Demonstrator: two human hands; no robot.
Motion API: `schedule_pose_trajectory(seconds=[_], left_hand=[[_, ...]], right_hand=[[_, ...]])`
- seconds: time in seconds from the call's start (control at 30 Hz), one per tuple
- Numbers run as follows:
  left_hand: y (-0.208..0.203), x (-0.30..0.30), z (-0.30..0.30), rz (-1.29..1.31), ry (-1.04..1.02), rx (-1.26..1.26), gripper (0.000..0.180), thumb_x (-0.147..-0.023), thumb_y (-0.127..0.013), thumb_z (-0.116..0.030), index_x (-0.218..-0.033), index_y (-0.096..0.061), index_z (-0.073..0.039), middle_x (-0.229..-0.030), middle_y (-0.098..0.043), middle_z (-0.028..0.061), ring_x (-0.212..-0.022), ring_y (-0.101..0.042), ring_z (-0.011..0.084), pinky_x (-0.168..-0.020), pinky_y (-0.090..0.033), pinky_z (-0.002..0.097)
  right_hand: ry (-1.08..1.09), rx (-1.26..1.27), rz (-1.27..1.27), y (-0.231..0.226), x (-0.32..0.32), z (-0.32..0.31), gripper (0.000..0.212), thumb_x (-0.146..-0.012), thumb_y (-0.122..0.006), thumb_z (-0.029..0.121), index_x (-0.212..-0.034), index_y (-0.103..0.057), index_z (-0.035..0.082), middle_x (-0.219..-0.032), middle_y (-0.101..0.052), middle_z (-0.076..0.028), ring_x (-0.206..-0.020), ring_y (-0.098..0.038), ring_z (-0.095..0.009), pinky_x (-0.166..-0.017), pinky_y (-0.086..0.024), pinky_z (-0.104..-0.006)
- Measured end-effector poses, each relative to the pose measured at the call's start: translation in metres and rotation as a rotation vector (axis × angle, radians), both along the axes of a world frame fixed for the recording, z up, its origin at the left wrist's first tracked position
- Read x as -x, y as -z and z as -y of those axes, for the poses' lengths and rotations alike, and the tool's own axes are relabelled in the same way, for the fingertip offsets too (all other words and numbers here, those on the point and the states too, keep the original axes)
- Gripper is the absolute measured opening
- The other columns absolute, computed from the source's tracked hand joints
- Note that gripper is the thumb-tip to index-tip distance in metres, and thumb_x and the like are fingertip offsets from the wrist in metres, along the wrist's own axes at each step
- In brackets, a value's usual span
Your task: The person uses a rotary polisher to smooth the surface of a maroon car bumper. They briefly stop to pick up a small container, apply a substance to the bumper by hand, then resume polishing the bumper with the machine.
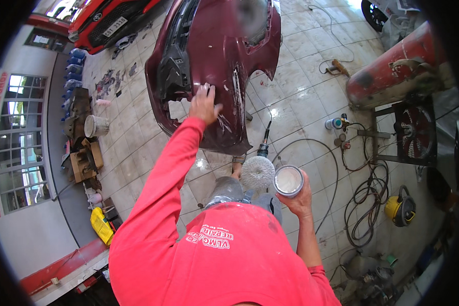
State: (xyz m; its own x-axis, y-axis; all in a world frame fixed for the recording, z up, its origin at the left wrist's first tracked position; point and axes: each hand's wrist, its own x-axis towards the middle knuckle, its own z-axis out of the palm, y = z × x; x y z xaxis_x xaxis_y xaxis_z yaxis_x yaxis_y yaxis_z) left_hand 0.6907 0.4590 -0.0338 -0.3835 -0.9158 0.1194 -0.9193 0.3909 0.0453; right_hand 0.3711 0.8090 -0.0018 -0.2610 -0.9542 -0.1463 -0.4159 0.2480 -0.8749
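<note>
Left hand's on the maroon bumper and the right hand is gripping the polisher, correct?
Not quite: the head view shows the right hand gripping an open tub, not the polisher. The left hand is on the maroon bumper.

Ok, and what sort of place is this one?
Most likely a car body workshop: a detached maroon car bumper sits in front of the person, a polisher with a fluffy white pad is beside it, and a red car is parked beyond.
</note>
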Motion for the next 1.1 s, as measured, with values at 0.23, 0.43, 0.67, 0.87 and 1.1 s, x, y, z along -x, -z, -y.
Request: schedule_pose_trajectory(seconds=[0.23,0.43,0.67,0.87,1.1], left_hand=[[-0.003,0.013,-0.062,0.058,0.221,-0.244,0.08,-0.088,-0.083,-0.036,-0.157,-0.05,-0.013,-0.163,-0.046,0.0165,-0.156,-0.036,0.0381,-0.126,-0.032,0.0568],[-0.018,0.07,-0.022,0.279,0.448,-0.164,0.061,-0.097,-0.069,-0.031,-0.151,-0.055,-0.008,-0.162,-0.048,0.0145,-0.156,-0.036,0.036,-0.128,-0.025,0.0598],[0.128,0.015,-0.154,0.8,0.698,-0.28,0.068,-0.101,-0.056,-0.031,-0.165,-0.041,-0.012,-0.178,-0.022,0.0109,-0.166,-0.012,0.0326,-0.131,-0.013,0.0655],[0.206,0.003,-0.208,0.001,-0.388,-1.26,0.104,-0.09,-0.077,-0.059,-0.172,-0.024,-0.022,-0.177,-0.025,0.0092,-0.164,-0.018,0.0354,-0.126,-0.027,0.0636],[0.271,0.051,-0.195,-2.146,-1.514,-0.462,0.107,-0.087,-0.058,-0.09,-0.167,-0.032,-0.022,-0.166,-0.04,0.0089,-0.148,-0.041,0.0338,-0.112,-0.043,0.0595]], right_hand=[[0.213,-0.08,0.112,0.005,0.018,-0.04,0.113,-0.06,-0.104,0.024,-0.153,-0.042,0.006,-0.136,-0.067,-0.014,-0.127,-0.066,-0.03,-0.106,-0.054,-0.0415],[0.275,-0.077,0.031,0.002,0.03,-0.047,0.113,-0.061,-0.104,0.024,-0.153,-0.042,0.007,-0.136,-0.068,-0.015,-0.126,-0.066,-0.029,-0.106,-0.054,-0.042],[0.432,-0.114,0.186,-0.011,0.028,-0.071,0.11,-0.062,-0.103,0.017,-0.153,-0.042,0.005,-0.137,-0.067,-0.014,-0.127,-0.065,-0.028,-0.108,-0.052,-0.0418],[0.381,-0.189,0.16,-0.008,0.048,-0.109,0.107,-0.063,-0.102,0.015,-0.15,-0.043,0.002,-0.137,-0.063,-0.014,-0.126,-0.062,-0.025,-0.11,-0.049,-0.04],[0.056,-0.244,0.054,0.0,0.099,-0.118,0.108,-0.063,-0.103,0.018,-0.15,-0.042,0.0,-0.137,-0.062,-0.013,-0.126,-0.061,-0.026,-0.111,-0.048,-0.0403]])
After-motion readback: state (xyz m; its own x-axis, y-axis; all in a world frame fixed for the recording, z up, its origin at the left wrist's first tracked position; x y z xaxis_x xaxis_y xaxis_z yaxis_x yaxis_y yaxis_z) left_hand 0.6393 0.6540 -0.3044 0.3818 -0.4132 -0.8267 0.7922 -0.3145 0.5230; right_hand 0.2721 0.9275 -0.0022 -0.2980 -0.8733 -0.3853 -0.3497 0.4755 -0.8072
